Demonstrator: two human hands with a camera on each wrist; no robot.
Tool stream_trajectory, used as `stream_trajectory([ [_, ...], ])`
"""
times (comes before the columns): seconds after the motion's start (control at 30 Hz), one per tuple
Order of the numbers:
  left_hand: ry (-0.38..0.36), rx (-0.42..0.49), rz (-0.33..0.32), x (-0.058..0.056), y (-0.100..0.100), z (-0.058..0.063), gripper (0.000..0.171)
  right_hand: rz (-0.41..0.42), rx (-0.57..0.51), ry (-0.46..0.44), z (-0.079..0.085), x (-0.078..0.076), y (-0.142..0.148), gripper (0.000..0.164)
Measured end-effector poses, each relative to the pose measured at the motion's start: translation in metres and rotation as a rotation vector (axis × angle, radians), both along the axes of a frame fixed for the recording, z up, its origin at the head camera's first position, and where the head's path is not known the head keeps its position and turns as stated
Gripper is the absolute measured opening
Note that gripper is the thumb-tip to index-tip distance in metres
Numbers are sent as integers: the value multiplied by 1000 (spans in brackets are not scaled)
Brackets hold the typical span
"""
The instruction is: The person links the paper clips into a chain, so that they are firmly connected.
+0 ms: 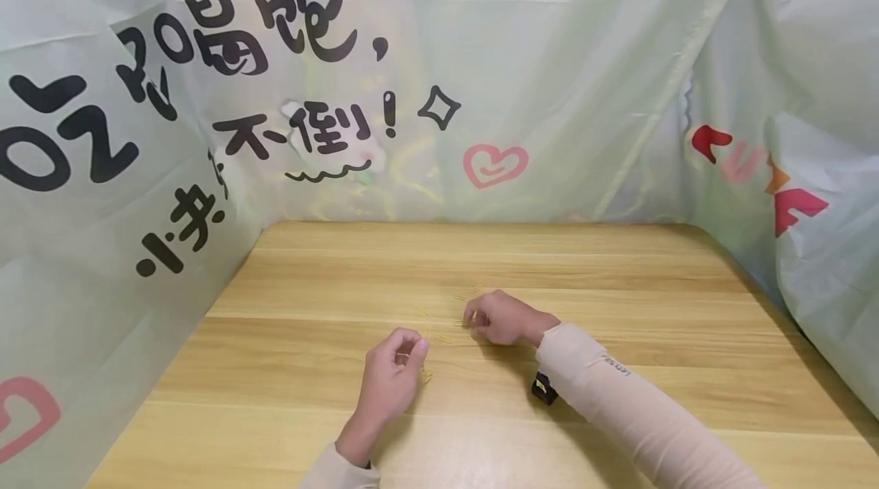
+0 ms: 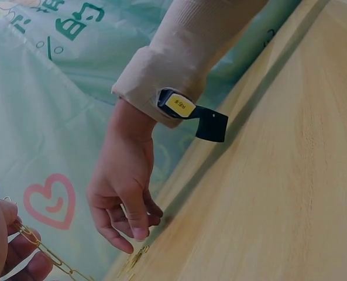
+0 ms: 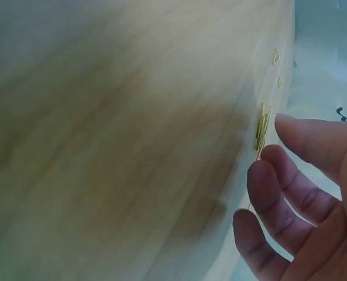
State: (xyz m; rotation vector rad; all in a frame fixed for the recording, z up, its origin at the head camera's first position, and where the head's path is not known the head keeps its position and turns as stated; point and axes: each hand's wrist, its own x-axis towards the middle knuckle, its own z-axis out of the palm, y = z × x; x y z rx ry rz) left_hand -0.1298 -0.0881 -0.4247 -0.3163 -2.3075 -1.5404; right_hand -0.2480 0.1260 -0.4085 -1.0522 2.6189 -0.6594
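Observation:
My left hand (image 1: 393,373) pinches one end of a chain of linked gold paper clips (image 2: 47,253) between thumb and fingers. The chain hangs below the fingertips and shows in the head view as a thin yellow strand. My right hand (image 1: 504,319) is low over the table, farther forward and to the right. Its thumb and fingers stand apart, slightly bent, with nothing visible between them. Just beyond its fingertips lies a small cluster of loose gold paper clips (image 3: 262,129). More single paper clips (image 1: 445,339) are scattered on the wood between the two hands.
A light wooden table (image 1: 288,367) spreads under both hands. Printed pale green cloth (image 1: 577,77) hangs along its back and sides. A black wrist device (image 2: 211,124) with a yellow label sticks out from the right sleeve's cuff.

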Motion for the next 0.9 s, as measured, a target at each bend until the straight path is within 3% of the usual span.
stream_trajectory([
  [0.53,10,-7,-8,1,0,0,9,57,35,81,-4,0,1,15],
  [0.9,28,-5,-17,0,0,-1,9,10,104,74,-1,4,-2,15],
])
